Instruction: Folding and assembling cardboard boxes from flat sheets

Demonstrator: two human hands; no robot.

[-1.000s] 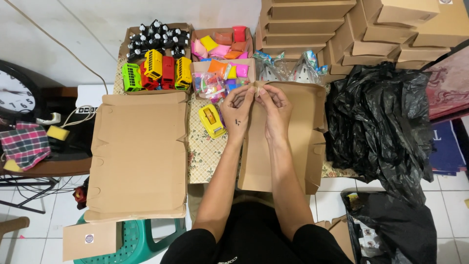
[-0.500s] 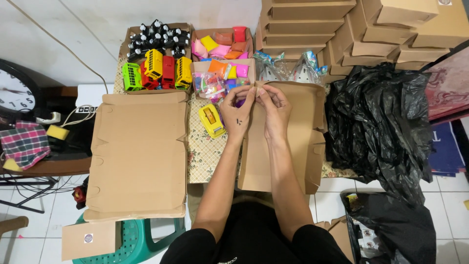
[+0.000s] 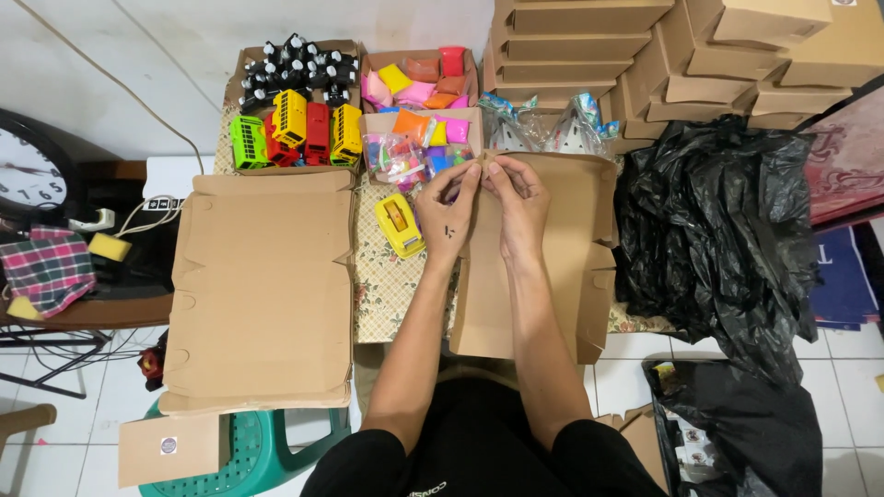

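My left hand point(image 3: 448, 213) and my right hand point(image 3: 521, 201) meet at the far edge of a flat, unfolded brown cardboard box point(image 3: 562, 248) lying in front of me. Both hands pinch the box's top flap between fingers and thumbs. A yellow tape dispenser point(image 3: 399, 224) lies just left of my left hand on a patterned cloth point(image 3: 387, 285). Beyond my fingers stands an open box of small colourful packets point(image 3: 419, 147).
A stack of flat cardboard blanks point(image 3: 262, 285) lies at left. Toy buses point(image 3: 295, 138) and black bottles point(image 3: 295, 64) fill boxes at the back, beside wrapped cones point(image 3: 543, 124). Folded boxes point(image 3: 681, 55) pile up at back right, black plastic bags point(image 3: 718, 239) at right, a clock point(image 3: 32, 179) far left.
Both hands have slid a little farther along the box's top edge and now pinch the flap closer together.
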